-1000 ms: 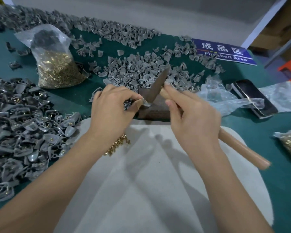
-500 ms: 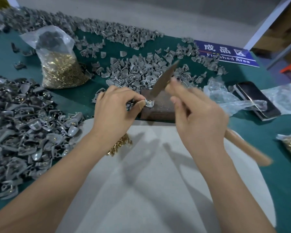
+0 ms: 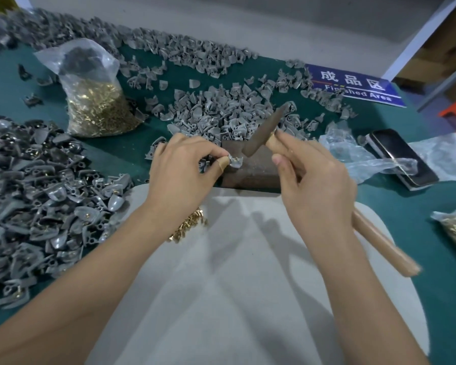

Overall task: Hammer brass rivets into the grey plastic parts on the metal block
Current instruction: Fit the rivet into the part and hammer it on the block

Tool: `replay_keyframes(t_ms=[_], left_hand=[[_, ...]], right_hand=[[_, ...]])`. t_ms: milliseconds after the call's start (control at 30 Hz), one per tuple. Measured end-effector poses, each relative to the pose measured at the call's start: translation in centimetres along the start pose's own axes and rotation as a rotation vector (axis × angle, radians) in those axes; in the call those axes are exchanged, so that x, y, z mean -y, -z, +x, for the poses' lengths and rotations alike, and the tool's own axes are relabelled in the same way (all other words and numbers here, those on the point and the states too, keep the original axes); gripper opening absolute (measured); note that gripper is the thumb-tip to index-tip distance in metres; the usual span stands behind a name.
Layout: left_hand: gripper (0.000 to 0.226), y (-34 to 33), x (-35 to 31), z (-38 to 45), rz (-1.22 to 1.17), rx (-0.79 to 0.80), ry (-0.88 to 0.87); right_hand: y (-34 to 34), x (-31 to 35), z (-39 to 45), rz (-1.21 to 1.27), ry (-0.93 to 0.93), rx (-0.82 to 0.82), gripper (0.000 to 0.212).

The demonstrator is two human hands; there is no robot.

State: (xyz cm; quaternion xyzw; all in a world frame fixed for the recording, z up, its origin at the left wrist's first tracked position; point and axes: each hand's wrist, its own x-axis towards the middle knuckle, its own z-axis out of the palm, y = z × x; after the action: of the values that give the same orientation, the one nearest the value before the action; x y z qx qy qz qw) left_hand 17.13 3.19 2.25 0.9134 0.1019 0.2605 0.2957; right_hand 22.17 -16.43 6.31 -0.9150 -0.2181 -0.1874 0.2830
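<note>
On the near-left corner of the metal block (image 3: 250, 167), a grey plastic part (image 3: 234, 162) with a brass rivet sat pinched between the left hand's (image 3: 184, 167) thumb and fingertips. Just right of it and slightly above, the hammer (image 3: 263, 134) head hung tilted, its long axis slanting up to the right. The right hand (image 3: 316, 185) was wrapped around the wooden handle, close behind the head, nearer the block than the handle's free end.

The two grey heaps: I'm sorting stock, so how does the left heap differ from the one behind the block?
The left heap looks darker and shinier, with brass showing in some pieces; the heap behind the metal block looks paler, matte, and more loosely scattered. Both lie on the green table.
</note>
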Motion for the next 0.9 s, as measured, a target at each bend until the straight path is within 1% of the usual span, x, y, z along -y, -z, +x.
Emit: replay_keyframes(t_ms=[67, 133, 200, 300, 433, 567, 633, 700, 733, 800, 900], left_hand=[[0.004, -0.1, 0.1, -0.1, -0.002, 0.003, -0.007], [0.003, -0.2, 0.2, -0.1, 0.002, -0.002, -0.013], [0.004, -0.3, 0.1, -0.1, 0.008, -0.006, -0.014], [0.005, -0.3, 0.0, -0.2, 0.003, -0.018, -0.002], [0.004, -0.2, 0.1, -0.2, -0.139, -0.009, -0.022], [0.005, 0.0, -0.1, -0.1, -0.231, -0.031, -0.002], [0.006, 0.2, -0.2, -0.2, -0.247, -0.028, 0.013], [0.006, 0.6, -0.3, -0.1, -0.246, -0.016, 0.018], [0.006, 1.0, -0.4, 0.0, -0.236, -0.009, 0.004], [0.005, 2.1, -0.5, 0.0, -0.168, 0.007, -0.057], [0.006, 4.4, -0.3, -0.9, 0.029, 0.011, -0.198]], right_hand=[[-0.6, 0.3, 0.1, 0.063, -0.097, 0.035, 0.031], [-1.1, 0.6, 0.3, 0.08, -0.162, 0.035, 0.026], [-1.5, 0.7, 0.4, 0.051, -0.202, 0.013, 0.022], [-1.7, 0.7, 0.6, -0.008, -0.251, 0.016, 0.023], [-2.3, 0.2, 0.5, -0.171, -0.259, 0.028, 0.022], [-2.5, 0.2, 0.3, -0.205, -0.249, 0.083, 0.023], [-2.6, 0.3, 0.3, -0.247, -0.231, 0.085, 0.025], [-2.6, 1.0, 0.1, -0.266, -0.182, 0.037, 0.027], [-2.7, 1.6, 0.0, -0.23, -0.129, 0.008, 0.028], [-2.9, 3.0, -0.2, -0.077, 0.017, -0.014, 0.026], [-3.4, 5.2, -0.5, 0.125, 0.19, 0.025, 0.011]])
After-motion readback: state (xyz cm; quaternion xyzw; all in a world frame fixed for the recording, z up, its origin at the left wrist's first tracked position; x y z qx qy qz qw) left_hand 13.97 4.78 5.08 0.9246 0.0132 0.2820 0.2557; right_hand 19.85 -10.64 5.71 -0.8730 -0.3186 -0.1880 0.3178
